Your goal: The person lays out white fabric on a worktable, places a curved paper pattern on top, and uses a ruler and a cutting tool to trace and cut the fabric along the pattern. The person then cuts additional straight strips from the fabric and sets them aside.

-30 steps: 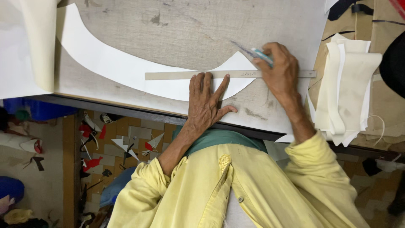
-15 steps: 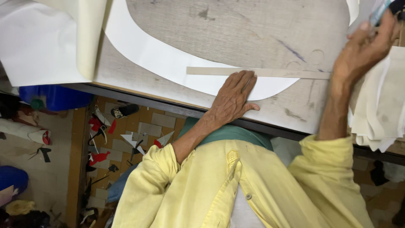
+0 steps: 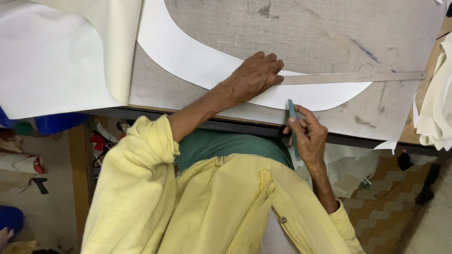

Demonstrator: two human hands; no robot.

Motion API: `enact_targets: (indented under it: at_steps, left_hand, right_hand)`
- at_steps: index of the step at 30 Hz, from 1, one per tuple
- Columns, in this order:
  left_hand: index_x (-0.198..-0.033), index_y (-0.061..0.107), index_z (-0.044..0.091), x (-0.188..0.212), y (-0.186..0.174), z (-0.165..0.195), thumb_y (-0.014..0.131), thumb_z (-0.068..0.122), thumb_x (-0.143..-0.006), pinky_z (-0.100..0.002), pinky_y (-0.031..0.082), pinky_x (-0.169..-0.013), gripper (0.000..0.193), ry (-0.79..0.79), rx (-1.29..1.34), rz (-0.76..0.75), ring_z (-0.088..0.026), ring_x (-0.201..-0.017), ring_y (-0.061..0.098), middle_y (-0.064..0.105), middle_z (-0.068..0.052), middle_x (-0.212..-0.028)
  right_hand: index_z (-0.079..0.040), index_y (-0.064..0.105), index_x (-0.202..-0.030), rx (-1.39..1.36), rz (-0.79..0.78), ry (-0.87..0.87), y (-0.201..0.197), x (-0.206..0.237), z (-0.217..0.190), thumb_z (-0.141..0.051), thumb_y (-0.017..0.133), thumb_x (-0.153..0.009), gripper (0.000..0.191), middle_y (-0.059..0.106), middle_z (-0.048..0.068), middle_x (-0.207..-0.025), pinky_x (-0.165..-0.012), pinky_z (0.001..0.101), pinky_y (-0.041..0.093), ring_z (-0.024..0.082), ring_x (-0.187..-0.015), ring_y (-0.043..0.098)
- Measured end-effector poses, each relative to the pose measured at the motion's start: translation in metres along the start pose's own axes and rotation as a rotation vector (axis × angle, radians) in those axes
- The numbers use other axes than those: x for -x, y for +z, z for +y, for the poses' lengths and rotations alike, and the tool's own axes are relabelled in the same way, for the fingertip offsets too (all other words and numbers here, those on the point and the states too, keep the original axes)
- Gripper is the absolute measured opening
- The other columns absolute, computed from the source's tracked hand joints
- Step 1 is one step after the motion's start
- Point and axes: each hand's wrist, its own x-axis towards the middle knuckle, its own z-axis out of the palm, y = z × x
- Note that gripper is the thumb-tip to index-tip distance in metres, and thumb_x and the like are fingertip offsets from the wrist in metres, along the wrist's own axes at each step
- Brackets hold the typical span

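My left hand lies flat on the left end of a long metal ruler, pinning it across a curved white sheet piece on the grey worktable. My right hand is at the table's near edge, just below the white piece. It grips a slim teal cutting tool whose tip points up at the lower edge of that piece. The ruler's right end reaches almost to the table's right side.
A large white sheet and a folded cream sheet cover the table's left part. A stack of cream cut pieces sits at the right edge. Scraps litter the tiled floor below.
My right hand, raised at the far right half a second ago, has come down to the near edge of the white piece with the tool. My left hand stays pressed on the ruler.
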Motion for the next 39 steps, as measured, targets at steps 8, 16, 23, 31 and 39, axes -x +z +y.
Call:
enact_targets:
  at_steps: [8, 16, 23, 31, 39]
  left_hand:
    - [-0.113, 0.077, 0.028, -0.050, -0.007, -0.050, 0.079, 0.009, -0.079, -0.030, 0.056, -0.087, 0.039, 0.047, 0.205, -0.450, -0.014, -0.096, 0.067, 0.076, 0.001, -0.097]
    - [-0.126, 0.071, 0.032, -0.056, -0.003, -0.052, 0.082, 0.011, -0.075, -0.028, 0.055, -0.088, 0.056, 0.139, 0.154, -0.474, -0.014, -0.105, 0.064, 0.073, 0.003, -0.103]
    - [-0.129, 0.068, 0.033, -0.060, -0.003, -0.051, 0.082, 0.011, -0.077, -0.031, 0.054, -0.089, 0.059, 0.129, 0.127, -0.544, -0.017, -0.113, 0.059, 0.066, 0.000, -0.110]
    - [-0.126, 0.070, 0.033, -0.058, 0.002, -0.053, 0.079, 0.002, -0.075, -0.030, 0.055, -0.088, 0.059, 0.091, 0.221, -0.529, -0.014, -0.113, 0.060, 0.068, 0.003, -0.114]
    - [-0.120, 0.074, 0.032, -0.054, 0.010, -0.051, 0.070, 0.000, -0.085, -0.031, 0.052, -0.094, 0.048, 0.078, 0.200, -0.503, -0.012, -0.114, 0.059, 0.067, 0.005, -0.124]
  right_hand:
    - [-0.001, 0.063, -0.125, 0.065, -0.043, -0.010, 0.031, 0.003, -0.020, -0.013, 0.059, -0.102, 0.026, 0.072, 0.006, -0.072, -0.041, 0.0258, 0.049, 0.010, -0.047, 0.063]
    - [-0.003, 0.058, -0.139, 0.165, -0.136, -0.080, 0.070, -0.015, -0.048, -0.014, 0.058, -0.103, 0.038, 0.066, 0.010, -0.065, -0.046, 0.0293, 0.052, 0.014, -0.050, 0.065]
    - [0.002, 0.053, -0.142, 0.292, -0.042, -0.279, 0.104, -0.033, -0.046, -0.012, 0.057, -0.105, 0.040, 0.069, 0.015, -0.074, -0.054, 0.0355, 0.055, 0.022, -0.060, 0.070]
    - [0.005, 0.052, -0.143, 0.396, 0.048, -0.424, 0.118, -0.039, -0.032, -0.006, 0.062, -0.102, 0.043, 0.072, 0.021, -0.084, -0.062, 0.0389, 0.059, 0.028, -0.071, 0.074]
    - [0.002, 0.047, -0.147, 0.456, -0.066, -0.381, 0.109, -0.042, -0.032, 0.002, 0.064, -0.096, 0.054, 0.068, 0.019, -0.076, -0.057, 0.0421, 0.055, 0.029, -0.063, 0.068]
